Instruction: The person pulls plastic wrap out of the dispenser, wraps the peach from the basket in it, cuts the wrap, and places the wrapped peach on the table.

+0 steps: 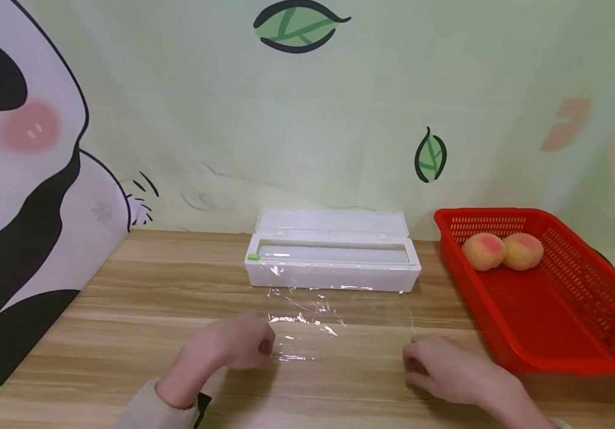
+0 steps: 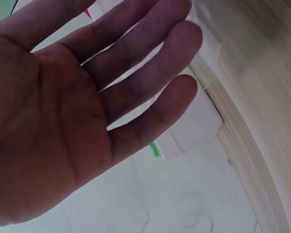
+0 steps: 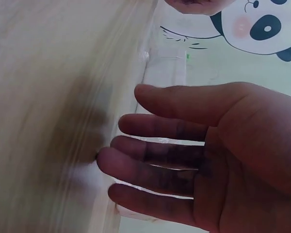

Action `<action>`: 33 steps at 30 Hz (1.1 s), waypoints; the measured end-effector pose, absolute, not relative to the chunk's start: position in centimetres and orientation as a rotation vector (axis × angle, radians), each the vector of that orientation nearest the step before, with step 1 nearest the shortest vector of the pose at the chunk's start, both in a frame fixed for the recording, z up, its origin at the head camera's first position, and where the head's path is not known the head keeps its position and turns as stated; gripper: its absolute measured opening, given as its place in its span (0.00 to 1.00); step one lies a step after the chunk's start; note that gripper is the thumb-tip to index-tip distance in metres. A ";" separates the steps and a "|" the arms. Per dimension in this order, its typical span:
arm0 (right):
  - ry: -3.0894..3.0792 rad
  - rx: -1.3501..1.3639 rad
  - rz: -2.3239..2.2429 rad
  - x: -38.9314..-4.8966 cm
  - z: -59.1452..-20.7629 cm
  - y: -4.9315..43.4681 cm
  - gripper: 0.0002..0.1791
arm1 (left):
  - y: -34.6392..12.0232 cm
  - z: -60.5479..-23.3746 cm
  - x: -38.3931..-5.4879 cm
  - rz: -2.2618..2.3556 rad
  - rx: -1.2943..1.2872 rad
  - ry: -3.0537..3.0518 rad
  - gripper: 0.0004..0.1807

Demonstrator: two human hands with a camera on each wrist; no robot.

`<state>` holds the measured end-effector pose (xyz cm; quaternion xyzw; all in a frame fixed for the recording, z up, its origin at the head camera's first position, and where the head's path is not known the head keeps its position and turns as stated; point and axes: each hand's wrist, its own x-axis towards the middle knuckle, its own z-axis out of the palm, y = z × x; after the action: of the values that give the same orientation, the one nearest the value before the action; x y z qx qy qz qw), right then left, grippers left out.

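Observation:
A transparent sheet of cling film (image 1: 334, 333) runs from a white dispenser box (image 1: 332, 279) toward the near side of the wooden table, creased and shiny along its left part. My left hand (image 1: 238, 342) is at the film's near left corner. In the left wrist view its fingers (image 2: 160, 63) are long and lightly bent, with the thumb tip outside the frame. Beside the near right corner is my right hand (image 1: 444, 366). The right wrist view shows its fingers (image 3: 150, 172) loosely extended and the thumb apart from them, with nothing gripped.
The box's lid (image 1: 332, 223) stands raised, showing the film roll (image 1: 334, 255) inside and a green slider (image 1: 253, 257) at left. To the right sits a red basket (image 1: 479, 298) holding two peaches (image 1: 503, 251). Behind hangs a panda-patterned backdrop (image 1: 205, 119).

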<state>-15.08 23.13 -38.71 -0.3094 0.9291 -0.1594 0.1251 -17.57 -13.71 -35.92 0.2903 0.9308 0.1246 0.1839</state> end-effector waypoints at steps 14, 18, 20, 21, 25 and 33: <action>2.789 -0.691 -0.402 -13.8 -37.2 22.4 0.13 | -13.8 -35.8 -17.7 0.398 0.774 2.640 0.13; 2.830 -0.744 -0.410 -12.8 -35.5 22.4 0.10 | -14.0 -35.6 -18.1 0.415 0.795 2.668 0.09; 2.846 -0.706 -0.423 -12.3 -34.4 22.4 0.11 | -14.0 -35.4 -18.3 0.438 0.798 2.677 0.09; 2.854 -0.673 -0.434 -12.2 -33.8 22.5 0.11 | -14.1 -35.3 -18.4 0.453 0.806 2.679 0.09; 2.907 -0.551 -0.453 -11.7 -31.7 23.2 0.13 | -14.6 -34.7 -18.8 0.538 0.795 2.690 0.13; 3.040 -0.504 -0.329 -13.4 -27.9 27.2 0.15 | -16.6 -33.8 -19.8 0.578 0.896 2.897 0.14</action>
<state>-13.45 27.24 -27.95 -0.1627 0.9807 -0.1062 0.0212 -19.77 -16.63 -33.79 0.2901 0.9381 0.1871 0.0272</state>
